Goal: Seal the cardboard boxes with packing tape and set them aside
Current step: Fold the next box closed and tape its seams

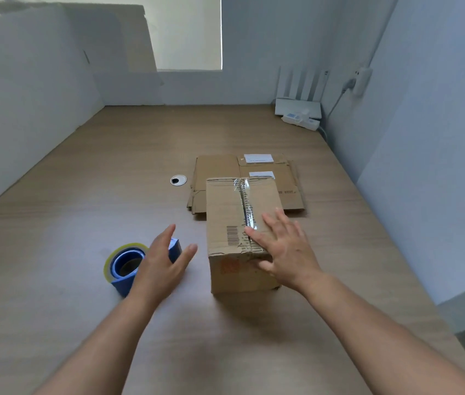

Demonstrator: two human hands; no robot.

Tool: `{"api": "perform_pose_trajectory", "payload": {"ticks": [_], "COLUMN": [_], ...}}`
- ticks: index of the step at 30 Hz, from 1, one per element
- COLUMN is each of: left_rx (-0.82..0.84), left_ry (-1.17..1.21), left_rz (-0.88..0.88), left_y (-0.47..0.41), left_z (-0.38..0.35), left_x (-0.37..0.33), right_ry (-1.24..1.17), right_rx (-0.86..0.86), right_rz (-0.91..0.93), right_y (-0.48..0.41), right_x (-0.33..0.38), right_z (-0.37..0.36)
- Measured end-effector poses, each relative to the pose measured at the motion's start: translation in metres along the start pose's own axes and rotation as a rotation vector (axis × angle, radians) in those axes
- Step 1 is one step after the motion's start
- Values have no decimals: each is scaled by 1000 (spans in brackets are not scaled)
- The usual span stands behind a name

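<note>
A closed cardboard box (225, 206) stands on the wooden table (83, 195), with clear packing tape along its top seam. My right hand (285, 246) lies flat on the box's near right top, fingers spread and straight over the tape's near end. A blue tape dispenser (124, 265) with a clear roll rests on the table left of the box. My left hand (163, 260) hovers over the dispenser's right part, fingers straight and spread, gripping nothing. The dispenser's handle is partly hidden behind that hand.
Several flattened cardboard boxes (219, 169) with white labels lie just behind the standing box. A round cable grommet (178, 180) sits in the table left of them. A white router (299, 105) and power strip (301, 119) occupy the far right corner. White walls border the table.
</note>
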State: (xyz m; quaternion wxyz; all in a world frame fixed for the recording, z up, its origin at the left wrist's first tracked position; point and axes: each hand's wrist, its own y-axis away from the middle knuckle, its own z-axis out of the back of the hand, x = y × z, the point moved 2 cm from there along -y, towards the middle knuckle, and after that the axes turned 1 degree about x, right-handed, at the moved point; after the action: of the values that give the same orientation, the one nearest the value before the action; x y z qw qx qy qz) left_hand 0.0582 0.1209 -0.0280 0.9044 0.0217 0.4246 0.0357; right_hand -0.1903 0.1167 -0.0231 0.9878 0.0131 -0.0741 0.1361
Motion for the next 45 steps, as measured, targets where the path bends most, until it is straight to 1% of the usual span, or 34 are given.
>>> {"api": "perform_pose_trajectory", "payload": {"ticks": [1,2,3,6,9,11,12,15,18,20,21,22,24,26,27,30,32,33,34,37,39,41,45], "left_rx": [-75,-107,-103,-28,53,98,118,156,142,145,143,141,162,225,263,339,386,405,417,423,426,436,455], "left_ry": [-102,-194,-274,-484,-667,-733,-739,-686,-647,-499,-387,-264,-28,104,136,170,175,169,155,110,104,104,86], "left_rz": [39,94,150,266,305,328,333,333,300,247,212,180,106,-21,-87,-218,-266,-286,-302,-324,-327,-353,-400], "left_y": [-4,-9,-13,-22,-28,-35,-40,-53,-55,-53,-52,-49,-41,-32,-27,-17,-12,-11,-10,-9,-9,-8,-7], "left_z": [5,8,10,9,6,7,8,11,16,24,30,37,53,66,70,77,77,76,75,72,71,70,67], "left_x": [11,24,36,66,73,72,72,77,80,72,65,56,31,2,-12,-45,-57,-61,-63,-65,-66,-67,-72], "right_ry": [-14,-15,-14,-43,-11,2,3,-41,-97,-144,-215,-301,-476,-676,-789,-1058,-1127,-1144,-1156,-1183,-1141,-1102,-1064], "right_rx": [-1,13,25,-88,-194,-208,-182,-94,29,81,77,40,-120,-242,-250,-127,-41,-28,-38,-137,-178,-172,-101], "right_rz": [7,8,5,37,99,102,91,74,30,-11,-35,-57,-71,-58,-42,5,43,57,70,103,143,188,205], "right_y": [-1,0,0,0,-3,-3,-3,-2,-1,-2,-3,-4,-5,-6,-6,-7,-9,-9,-9,-7,-5,-3,-3], "right_x": [-1,-1,-1,3,4,4,3,0,-1,-1,-1,-1,3,13,21,47,57,59,60,59,57,54,51], "right_z": [1,3,3,2,-6,-7,-7,-8,0,12,18,27,41,54,62,81,86,87,89,92,95,98,101]}}
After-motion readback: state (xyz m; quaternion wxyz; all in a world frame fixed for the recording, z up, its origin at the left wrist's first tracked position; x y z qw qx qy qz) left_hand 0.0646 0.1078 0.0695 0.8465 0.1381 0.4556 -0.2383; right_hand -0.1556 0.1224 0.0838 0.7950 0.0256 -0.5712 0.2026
